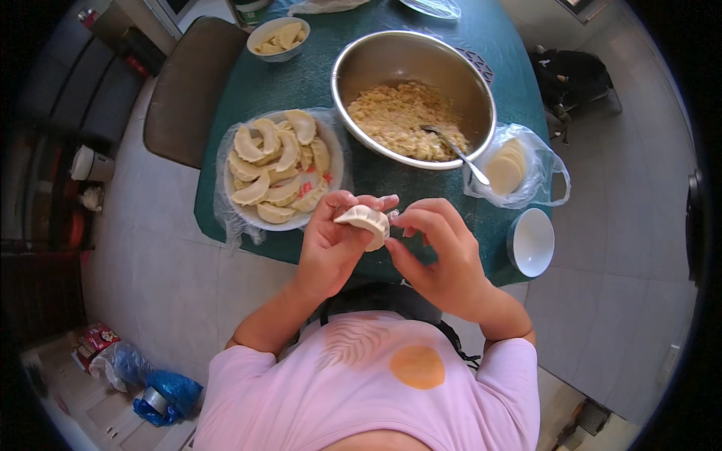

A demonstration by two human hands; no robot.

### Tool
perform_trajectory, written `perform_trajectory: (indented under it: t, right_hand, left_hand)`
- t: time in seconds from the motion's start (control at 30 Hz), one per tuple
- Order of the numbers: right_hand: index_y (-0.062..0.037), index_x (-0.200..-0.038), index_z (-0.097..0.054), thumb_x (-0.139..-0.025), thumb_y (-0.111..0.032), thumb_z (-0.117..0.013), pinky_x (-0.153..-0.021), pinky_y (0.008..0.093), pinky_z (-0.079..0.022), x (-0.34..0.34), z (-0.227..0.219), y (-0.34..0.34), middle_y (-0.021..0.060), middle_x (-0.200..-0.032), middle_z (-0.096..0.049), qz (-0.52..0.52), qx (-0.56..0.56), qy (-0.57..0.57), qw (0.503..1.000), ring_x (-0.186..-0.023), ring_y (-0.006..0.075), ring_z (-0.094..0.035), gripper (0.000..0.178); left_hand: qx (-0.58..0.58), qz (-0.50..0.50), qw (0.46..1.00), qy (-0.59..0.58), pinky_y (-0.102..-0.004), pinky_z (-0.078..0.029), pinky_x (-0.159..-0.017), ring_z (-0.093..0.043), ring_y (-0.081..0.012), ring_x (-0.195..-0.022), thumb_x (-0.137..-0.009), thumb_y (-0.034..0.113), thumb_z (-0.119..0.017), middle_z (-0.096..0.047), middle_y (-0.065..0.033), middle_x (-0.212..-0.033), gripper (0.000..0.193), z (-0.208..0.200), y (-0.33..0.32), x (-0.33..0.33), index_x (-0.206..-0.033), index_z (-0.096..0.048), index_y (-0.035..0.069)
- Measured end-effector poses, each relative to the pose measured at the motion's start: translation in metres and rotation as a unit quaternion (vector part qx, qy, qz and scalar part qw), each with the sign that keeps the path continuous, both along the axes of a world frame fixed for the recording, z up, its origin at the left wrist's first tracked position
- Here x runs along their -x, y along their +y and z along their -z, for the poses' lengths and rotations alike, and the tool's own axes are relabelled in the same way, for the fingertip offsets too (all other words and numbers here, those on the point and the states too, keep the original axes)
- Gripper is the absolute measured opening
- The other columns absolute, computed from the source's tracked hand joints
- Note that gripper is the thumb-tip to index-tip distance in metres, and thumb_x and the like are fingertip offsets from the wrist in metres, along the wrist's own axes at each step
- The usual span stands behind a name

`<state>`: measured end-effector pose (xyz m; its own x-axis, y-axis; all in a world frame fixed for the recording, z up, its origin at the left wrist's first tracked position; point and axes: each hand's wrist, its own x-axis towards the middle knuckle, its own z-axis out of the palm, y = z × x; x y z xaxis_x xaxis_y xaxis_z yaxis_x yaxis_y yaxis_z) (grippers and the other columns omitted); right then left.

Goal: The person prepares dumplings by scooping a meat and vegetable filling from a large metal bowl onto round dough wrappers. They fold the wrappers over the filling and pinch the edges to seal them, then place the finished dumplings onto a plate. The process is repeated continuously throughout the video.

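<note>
Presently, the left hand [329, 244] grasps a pleated dumpling [366, 220] between thumb and fingers, directly in front of the wearer, while the right hand [444, 252] pinches its right end with thumb and forefinger. Just beyond the left hand, a white dish [308, 181] of folded dumplings [288, 151] sits amid clear plastic; ahead of the right hand stands a metal bowl [376, 64] of filling [398, 113], spoon [456, 152] leaning inside. Right of both hands: round wrappers [505, 167] in a plastic bag [526, 197] and, nearer, a small white bowl [532, 244].
</note>
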<state>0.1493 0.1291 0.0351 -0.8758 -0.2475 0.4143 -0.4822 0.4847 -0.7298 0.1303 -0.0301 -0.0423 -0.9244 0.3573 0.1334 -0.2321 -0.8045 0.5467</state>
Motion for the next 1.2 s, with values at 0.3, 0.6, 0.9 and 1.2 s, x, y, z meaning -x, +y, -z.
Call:
perform_trajectory:
  t: [0.3, 0.6, 0.9, 1.2]
  right_hand:
    - [-0.0009, -0.096, -0.059, -0.073, -0.002, -0.068, -0.061, 0.035, -0.046, 0.017, 0.002, -0.051, 0.0119, -0.086, -0.054, -0.052, -0.08, 0.123, 0.988, -0.072, 0.0266, -0.055, 0.024]
    - [-0.0024, -0.108, -0.054, -0.079, -0.006, -0.067, -0.069, 0.0363, -0.05, 0.03, 0.005, -0.05, 0.0148, -0.092, -0.053, -0.055, -0.059, -0.184, 0.98, -0.077, 0.0314, -0.057, 0.032]
    - [0.004, -0.111, -0.054, -0.088, -0.013, -0.063, -0.073, 0.0245, -0.053, 0.044, 0.056, -0.051, 0.0096, -0.098, -0.063, -0.101, 0.182, -0.569, 0.796, -0.083, 0.0123, -0.062, 0.03]
    - [0.0007, -0.105, -0.056, -0.09, -0.017, -0.061, -0.077, 0.0266, -0.054, 0.108, 0.05, -0.079, 0.0059, -0.097, -0.061, -0.096, 0.169, -0.537, 0.821, -0.088, 0.0119, -0.061, 0.024]
  left_hand:
    - [0.025, -0.101, 0.983, 0.149, -0.0449, -0.039, -0.103, -0.049, -0.0328, -0.12, -0.083, -0.008, -0.059, -0.059, -0.0155, -0.114, 0.036, 0.015, -0.033, 0.006, -0.109, -0.042, 0.01]
    - [0.241, 0.074, 0.968, -0.018, -0.0243, -0.05, -0.078, -0.058, -0.0104, -0.096, -0.091, 0.006, -0.057, -0.057, -0.0062, -0.11, 0.036, 0.019, -0.063, -0.005, -0.124, -0.044, 0.0]
    - [0.307, 0.113, 0.942, -0.083, -0.0215, -0.05, -0.068, -0.06, -0.0116, -0.085, -0.084, -0.002, -0.062, -0.054, -0.0054, -0.103, 0.049, 0.012, -0.096, -0.011, -0.126, -0.038, 0.001]
    - [0.385, -0.194, 0.901, 0.041, -0.0221, -0.046, -0.071, -0.058, -0.0109, -0.087, -0.078, -0.01, -0.064, -0.056, -0.0068, -0.114, 0.049, 0.006, -0.12, -0.008, -0.121, -0.046, 0.003]
